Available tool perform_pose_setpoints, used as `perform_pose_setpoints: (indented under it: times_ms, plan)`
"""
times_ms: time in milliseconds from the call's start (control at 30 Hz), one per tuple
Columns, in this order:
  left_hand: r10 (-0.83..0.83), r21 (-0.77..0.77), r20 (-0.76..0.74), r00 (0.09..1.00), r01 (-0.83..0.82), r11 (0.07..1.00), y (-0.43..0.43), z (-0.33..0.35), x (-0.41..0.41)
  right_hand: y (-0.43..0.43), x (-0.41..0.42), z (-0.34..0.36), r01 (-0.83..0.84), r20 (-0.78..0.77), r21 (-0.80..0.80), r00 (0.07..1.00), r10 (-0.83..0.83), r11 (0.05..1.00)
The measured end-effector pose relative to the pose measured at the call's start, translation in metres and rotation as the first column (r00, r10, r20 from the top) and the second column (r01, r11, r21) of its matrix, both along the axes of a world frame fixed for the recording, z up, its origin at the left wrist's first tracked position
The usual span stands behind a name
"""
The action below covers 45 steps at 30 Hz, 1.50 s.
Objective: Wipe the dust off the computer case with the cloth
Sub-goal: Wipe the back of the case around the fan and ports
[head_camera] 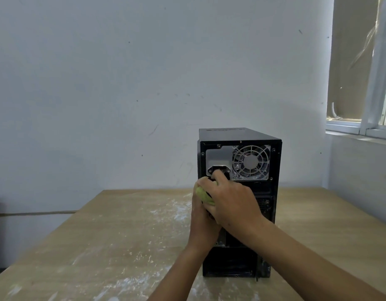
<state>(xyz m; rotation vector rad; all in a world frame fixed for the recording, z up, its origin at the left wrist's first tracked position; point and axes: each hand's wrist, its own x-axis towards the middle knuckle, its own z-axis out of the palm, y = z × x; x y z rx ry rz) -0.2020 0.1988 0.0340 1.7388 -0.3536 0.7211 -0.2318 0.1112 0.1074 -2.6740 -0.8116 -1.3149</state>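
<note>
A black computer case (272,192) stands upright on the wooden table (113,242), its rear panel with the fan grille and power socket facing me. A balled-up yellow-green cloth (204,195) sits between my two hands in front of the panel's left side. My left hand (201,222) cups the cloth from below and from the left. My right hand (231,200) lies over the cloth from the right, fingers curled round it, one fingertip up by the power socket. Most of the cloth is hidden by the hands.
White dust streaks cover the tabletop (170,211) left of the case. A pale wall (144,83) rises behind the table. A window frame and sill (361,127) sit at the upper right. A cable (35,213) runs along the wall at the left.
</note>
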Motion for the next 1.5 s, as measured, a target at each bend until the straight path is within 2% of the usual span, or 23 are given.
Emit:
perform_pose_setpoints:
  times_ms: [233, 400, 500, 667, 833, 1100, 1233, 1500]
  plan:
    - [-0.025, -0.055, -0.089, 0.996, 0.020, 0.998, 0.003, -0.005, -0.001, -0.011, -0.001, 0.039, -0.072, 0.000, 0.118, 0.997, 0.072, 0.990]
    - [-0.008, -0.050, -0.160, 0.987, 0.000, 0.999, 0.004, -0.008, 0.002, -0.017, 0.002, 0.074, -0.094, 0.099, 0.269, 0.993, 0.069, 0.959]
    - [-0.012, -0.042, -0.147, 0.989, 0.006, 0.999, 0.002, -0.009, 0.002, -0.015, 0.006, 0.067, -0.097, 0.123, 0.237, 0.990, 0.069, 0.967]
    - [-0.019, -0.047, -0.127, 0.992, 0.013, 0.999, 0.003, -0.009, 0.002, -0.014, 0.001, 0.037, -0.022, 0.038, 0.159, 0.999, 0.017, 0.987]
    - [-0.050, -0.066, -0.144, 0.988, 0.041, 0.997, 0.003, -0.007, 0.000, -0.021, -0.005, 0.053, 0.016, -0.031, 0.084, 0.999, -0.014, 0.996]
    - [-0.013, -0.057, -0.165, 0.986, 0.004, 0.998, 0.002, -0.009, 0.001, -0.057, -0.009, 0.059, 0.136, -0.088, 0.173, 0.989, -0.123, 0.976]
    - [-0.024, -0.064, -0.155, 0.988, 0.014, 0.998, 0.002, -0.007, 0.000, -0.042, -0.009, 0.052, 0.072, -0.061, 0.203, 0.996, -0.061, 0.976]
    - [-0.021, -0.053, -0.146, 0.989, 0.013, 0.999, 0.001, -0.005, -0.002, -0.009, -0.001, 0.045, -0.019, -0.009, 0.147, 1.000, 0.021, 0.989]
